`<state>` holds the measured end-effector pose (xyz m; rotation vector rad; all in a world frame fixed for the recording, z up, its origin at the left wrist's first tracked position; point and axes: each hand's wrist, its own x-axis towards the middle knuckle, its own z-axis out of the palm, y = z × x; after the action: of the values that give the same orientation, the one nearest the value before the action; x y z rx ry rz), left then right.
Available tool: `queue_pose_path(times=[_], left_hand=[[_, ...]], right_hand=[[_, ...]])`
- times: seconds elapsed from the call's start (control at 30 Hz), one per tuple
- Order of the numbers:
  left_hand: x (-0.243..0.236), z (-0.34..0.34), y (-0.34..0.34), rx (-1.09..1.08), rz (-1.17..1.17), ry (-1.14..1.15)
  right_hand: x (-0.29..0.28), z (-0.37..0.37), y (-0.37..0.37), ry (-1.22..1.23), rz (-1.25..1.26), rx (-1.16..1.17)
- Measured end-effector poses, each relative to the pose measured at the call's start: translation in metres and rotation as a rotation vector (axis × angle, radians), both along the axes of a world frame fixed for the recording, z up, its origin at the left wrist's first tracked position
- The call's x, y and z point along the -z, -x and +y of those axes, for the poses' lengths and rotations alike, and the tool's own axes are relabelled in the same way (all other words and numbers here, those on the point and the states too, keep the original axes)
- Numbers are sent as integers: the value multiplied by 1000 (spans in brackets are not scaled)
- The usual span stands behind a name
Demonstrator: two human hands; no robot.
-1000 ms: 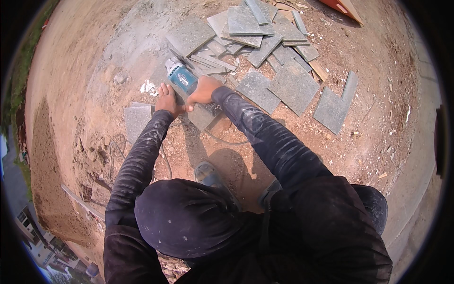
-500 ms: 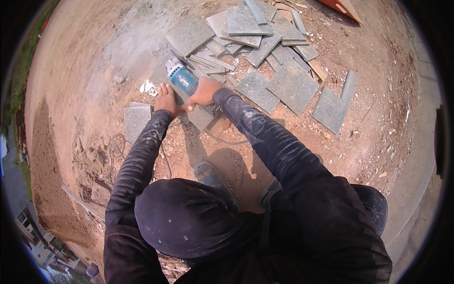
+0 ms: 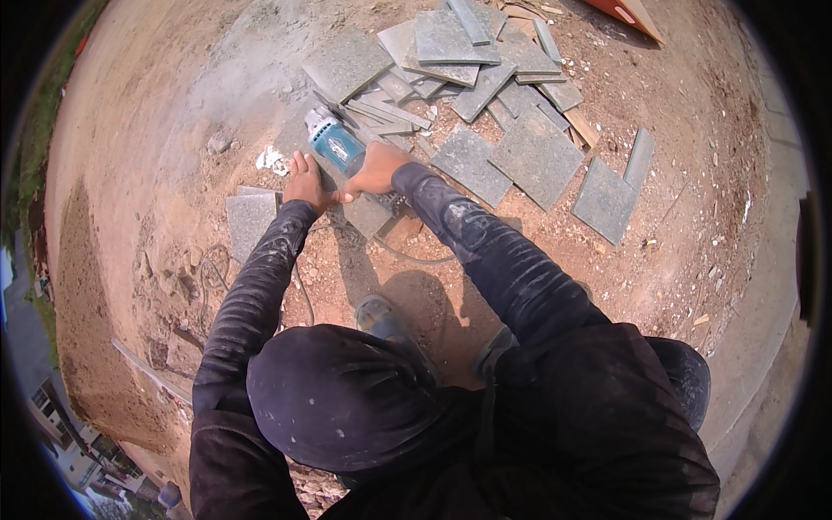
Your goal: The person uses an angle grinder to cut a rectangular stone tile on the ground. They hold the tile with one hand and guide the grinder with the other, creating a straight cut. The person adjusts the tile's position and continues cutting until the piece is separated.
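Note:
My right hand (image 3: 379,169) is wrapped round the body of a teal angle grinder (image 3: 336,144). The grinder's grey head and disc point away from me to the upper left, at a grey stone tile (image 3: 371,217) on the ground. Flat on this tile lies my left hand (image 3: 305,182), its fingers stretched out and its thumb reaching toward my right hand. My hands and the grinder cover much of the tile. Pale dust hangs beyond the disc, and whether its edge is in the stone I cannot tell.
Loose grey tiles and cut strips (image 3: 537,160) are heaped ahead and to the right. Another tile (image 3: 251,224) lies left of my left wrist. A cable (image 3: 407,256) runs across the dirt near my feet. An orange object (image 3: 628,19) stands at the far right.
The grinder and my right hand have shifted very slightly right and toward me. My left hand stays in place on the tile. The dust beyond the disc has drifted a little.

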<state>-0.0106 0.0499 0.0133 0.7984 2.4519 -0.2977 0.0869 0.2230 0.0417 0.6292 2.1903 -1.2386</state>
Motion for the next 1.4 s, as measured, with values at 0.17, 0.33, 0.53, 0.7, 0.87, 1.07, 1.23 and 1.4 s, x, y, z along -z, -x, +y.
queue_pose_path(times=[0.17, 0.33, 0.53, 0.7, 0.87, 1.07, 1.23, 1.4], left_hand=[[0, 0, 0, 5, 4, -6], [0, -1, 0, 7, 10, -14], [2, -1, 0, 16, 19, -3], [2, -2, 0, 16, 20, -20], [3, -2, 0, 6, 14, -39], [5, -4, 2, 7, 10, -44], [5, -4, 2, -5, 0, -53], [4, -3, 2, -7, -9, -37]], right_hand=[[-1, 2, -3, 20, 13, -11], [-3, 2, -6, 20, 40, -13], [1, 1, -6, 16, 28, -10], [4, 1, -6, 19, 8, -24], [8, -1, -8, 5, 29, -3], [1, 0, -12, 0, 27, 6], [-4, 2, -13, 5, -2, -7], [-4, 3, -15, 29, -20, 1]])
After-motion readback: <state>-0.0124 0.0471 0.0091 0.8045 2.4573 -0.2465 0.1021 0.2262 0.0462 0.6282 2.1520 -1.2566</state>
